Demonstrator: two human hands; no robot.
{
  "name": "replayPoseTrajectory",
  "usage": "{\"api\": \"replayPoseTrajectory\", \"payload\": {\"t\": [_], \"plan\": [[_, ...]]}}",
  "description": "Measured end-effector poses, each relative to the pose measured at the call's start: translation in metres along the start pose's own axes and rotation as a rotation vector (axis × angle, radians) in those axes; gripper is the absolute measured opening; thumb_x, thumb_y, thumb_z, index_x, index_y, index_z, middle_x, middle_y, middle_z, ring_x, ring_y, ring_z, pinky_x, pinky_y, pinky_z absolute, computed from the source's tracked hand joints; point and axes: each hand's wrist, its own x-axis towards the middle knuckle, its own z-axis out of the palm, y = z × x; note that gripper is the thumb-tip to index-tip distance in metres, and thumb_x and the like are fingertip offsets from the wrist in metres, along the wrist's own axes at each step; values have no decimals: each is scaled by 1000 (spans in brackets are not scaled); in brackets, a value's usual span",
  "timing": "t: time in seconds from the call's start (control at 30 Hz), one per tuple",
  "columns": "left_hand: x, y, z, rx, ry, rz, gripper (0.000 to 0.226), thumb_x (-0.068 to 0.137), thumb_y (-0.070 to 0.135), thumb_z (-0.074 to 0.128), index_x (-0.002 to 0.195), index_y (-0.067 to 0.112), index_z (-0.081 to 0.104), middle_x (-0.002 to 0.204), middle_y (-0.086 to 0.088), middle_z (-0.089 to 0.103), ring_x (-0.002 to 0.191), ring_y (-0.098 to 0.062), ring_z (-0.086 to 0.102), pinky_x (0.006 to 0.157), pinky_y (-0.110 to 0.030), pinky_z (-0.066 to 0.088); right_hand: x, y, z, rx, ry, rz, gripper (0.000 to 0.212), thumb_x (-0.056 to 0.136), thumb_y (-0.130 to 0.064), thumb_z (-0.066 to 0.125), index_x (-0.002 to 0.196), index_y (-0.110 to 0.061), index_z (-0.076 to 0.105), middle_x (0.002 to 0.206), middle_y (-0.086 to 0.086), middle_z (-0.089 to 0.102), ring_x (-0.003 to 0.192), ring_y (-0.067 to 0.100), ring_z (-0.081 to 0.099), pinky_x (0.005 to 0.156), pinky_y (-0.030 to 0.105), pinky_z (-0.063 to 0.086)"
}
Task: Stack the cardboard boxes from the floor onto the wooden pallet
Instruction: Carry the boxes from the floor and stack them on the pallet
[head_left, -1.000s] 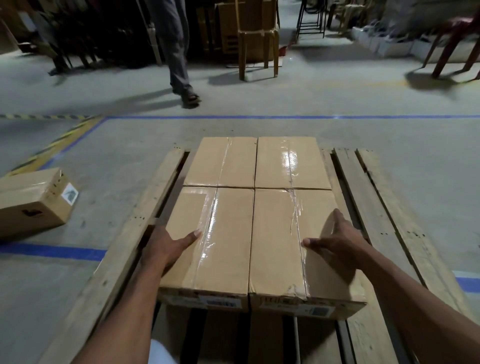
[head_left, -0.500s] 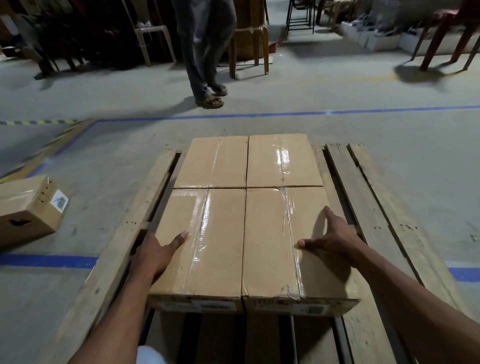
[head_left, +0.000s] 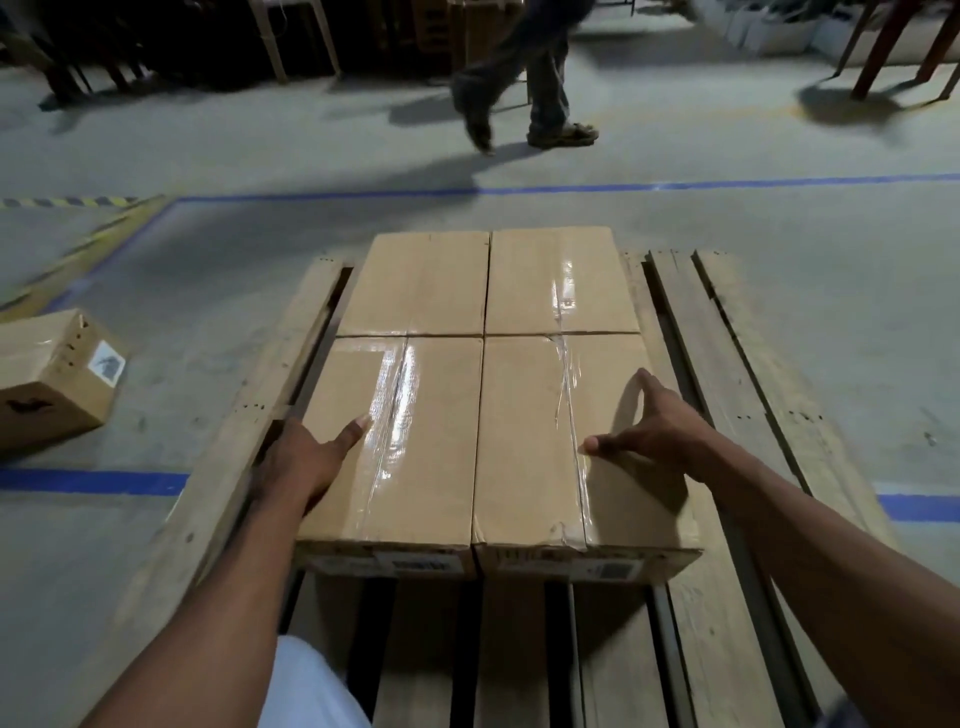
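Observation:
Four tan taped cardboard boxes lie two by two on the wooden pallet (head_left: 727, 338). My left hand (head_left: 301, 462) lies against the left edge of the near-left box (head_left: 426, 447), thumb on top, fingers hidden down its side. My right hand (head_left: 660, 426) arches over the right edge of the near-right box (head_left: 524, 447), fingers spread, thumb tip on the tape seam. The far-left box (head_left: 415, 280) and far-right box (head_left: 524, 280) sit tight behind them. Another cardboard box (head_left: 47, 374) rests on the floor at the left.
A person (head_left: 540, 78) walks across the concrete floor beyond the pallet. Blue tape lines (head_left: 93, 480) mark the floor around it, with a yellow-black strip at far left. Chairs and stacked goods stand along the back. Bare pallet slats show to the right and in front.
The person behind has walked from left to right. My hands stay on the two near boxes, almost in the same spots. The boxes have not shifted on the pallet.

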Motion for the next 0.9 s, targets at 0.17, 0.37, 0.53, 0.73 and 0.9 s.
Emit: {"api": "replayPoseTrajectory", "payload": {"t": [0.17, 0.37, 0.53, 0.73, 0.9], "plan": [[39, 35, -5, -48, 108, 177, 110, 79, 78, 71, 161, 14, 35, 157, -21, 48, 141, -42, 49, 111, -53, 47, 43, -24, -20, 230, 158, -26, 119, 75, -58, 85, 163, -16, 17, 167, 15, 28, 149, 41, 35, 118, 55, 37], [103, 87, -14, -200, 13, 160, 102, 84, 70, 74, 156, 5, 41, 157, -19, 50, 140, -39, 52, 102, -42, 45, 86, -40, -19, 262, 205, -43, 78, 85, -45, 83, 140, -5, 45, 121, 11, 62, 105, 29, 60, 79, 36, 47], [136, 84, 9, -433, -95, 162, 121, 49, 82, 90, 148, 22, 57, 146, -10, 63, 126, -30, 64, 106, -44, 54, 104, -29, -13, 255, 263, -42, 47, 80, -35, 89, 100, -15, 52, 102, 13, 65, 79, 20, 56, 63, 33, 44], [114, 88, 19, -184, 133, 210, 85, 61, 77, 86, 118, 16, 69, 116, -10, 74, 107, -35, 69, 80, -38, 49, 103, -25, -9, 370, 279, -92, 85, 83, -25, 87, 153, -14, 41, 145, 11, 54, 109, 22, 48, 90, 36, 43], [117, 86, 19, -140, 172, 249, 76, 60, 76, 87, 109, 19, 71, 103, -8, 74, 100, -34, 70, 77, -37, 51, 105, -26, -5, 336, 292, -104, 79, 84, -22, 86, 151, -10, 46, 143, 15, 54, 121, 32, 54, 96, 39, 45]]}}
